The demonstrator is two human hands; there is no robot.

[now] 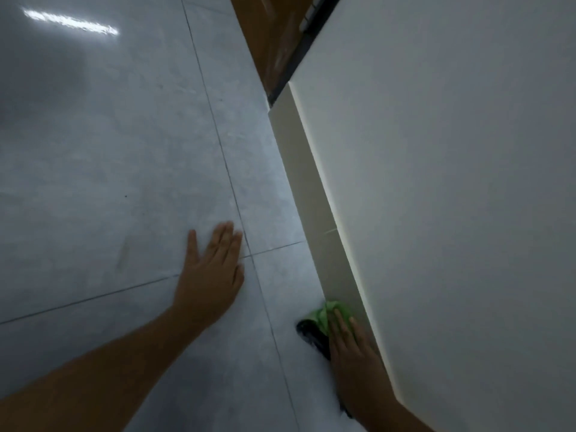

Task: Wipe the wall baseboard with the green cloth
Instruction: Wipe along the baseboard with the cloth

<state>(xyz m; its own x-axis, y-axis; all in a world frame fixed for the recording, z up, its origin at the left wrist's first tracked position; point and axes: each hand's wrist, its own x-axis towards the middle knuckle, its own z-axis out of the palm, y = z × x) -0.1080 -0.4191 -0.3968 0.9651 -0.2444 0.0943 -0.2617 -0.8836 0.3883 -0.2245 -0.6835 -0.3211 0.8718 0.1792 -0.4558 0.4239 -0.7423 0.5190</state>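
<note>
Green cloth [332, 313], a soft bunched rag that looks like microfibre, sits under the fingertips of the right hand [350, 347], pressed against the face of the cream-white wall baseboard [314, 182] low down where it meets the grey tiled floor [124, 151]. That hand lies flat with fingers extended and close together, pushing on the cloth rather than pinching it. The cloth looks light and limp, so it should fold and creep under pressure; a flat palm over its middle, with the folds gathered beneath the fingers, would likely keep it from slipping out. The baseboard is stiff and smooth, so the cloth should glide along it easily. A dark object [311, 333], perhaps a shoe, lies just to the left of this hand, on the floor. The left hand [212, 269] rests spread, palm down on the tiles, well to the left of the cloth, seemingly bracing the body. Most of the baseboard stretches ahead, beyond the fingertips.
</note>
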